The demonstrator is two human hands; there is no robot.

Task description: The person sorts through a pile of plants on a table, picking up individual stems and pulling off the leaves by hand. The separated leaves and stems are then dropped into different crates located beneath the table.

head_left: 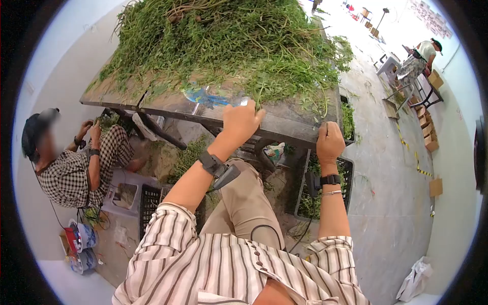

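A big heap of leafy green stems [223, 51] covers most of the wooden table [290, 112]. My left hand [241, 123] is closed at the table's front edge, its fingertips on a green stem [258, 97] that reaches back toward the heap. By the front right corner, my right hand [330, 140] is curled into a fist. Whatever it may hold is hidden by the fingers. Just in front of the right hand, a thin sprig [324, 104] lies on the wood. Blue scraps [206, 96] lie left of my left hand.
Below the table's right side stands a black crate [347, 178] with greens in it. Another dark crate [148, 206] is on the floor at left. A seated person [76, 168] handles greens there. Far right, another person [424, 58] stands by a table near cardboard boxes [429, 134].
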